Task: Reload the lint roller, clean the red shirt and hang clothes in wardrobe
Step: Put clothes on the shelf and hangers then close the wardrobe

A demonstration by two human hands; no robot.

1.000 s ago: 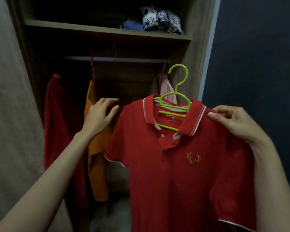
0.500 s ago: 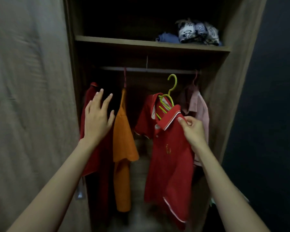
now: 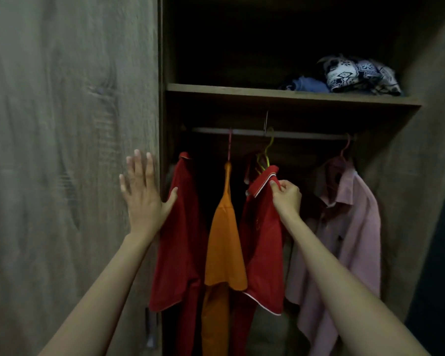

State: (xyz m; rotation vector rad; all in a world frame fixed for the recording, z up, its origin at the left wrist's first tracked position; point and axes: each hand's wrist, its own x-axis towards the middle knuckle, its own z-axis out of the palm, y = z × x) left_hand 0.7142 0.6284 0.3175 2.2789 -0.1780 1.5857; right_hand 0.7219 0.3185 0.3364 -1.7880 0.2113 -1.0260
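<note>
From my head camera, the wardrobe interior was dim. The green hanger (image 3: pixel 266 156) was mostly buried in the collar of the red shirt (image 3: pixel 265 240), and its hook rose to the rail (image 3: pixel 306 136). I could not tell whether the hook sat over the rail or only in front of it. The shirt hung edge-on, so its far shoulder was hidden and the chest emblem was barely readable. The wardrobe floor was lost in shadow, and both my forearms were cut off at the bottom edge.

My right hand (image 3: pixel 287 196) pinched the shirt's near collar between thumb and curled fingers, just under the hanger. The shirt hung between an orange shirt (image 3: pixel 225 247) on its left and a pink shirt (image 3: pixel 344 227) on its right.

My left hand (image 3: pixel 144 196) was spread wide and held nothing. It was raised before the edge of the wardrobe door (image 3: pixel 62 150), well apart from the red shirt. Its thumb reached toward another red garment (image 3: pixel 183 240), and I could not tell whether it touched.

Folded clothes (image 3: pixel 357 75) lay on the shelf (image 3: pixel 242 92) above.
</note>
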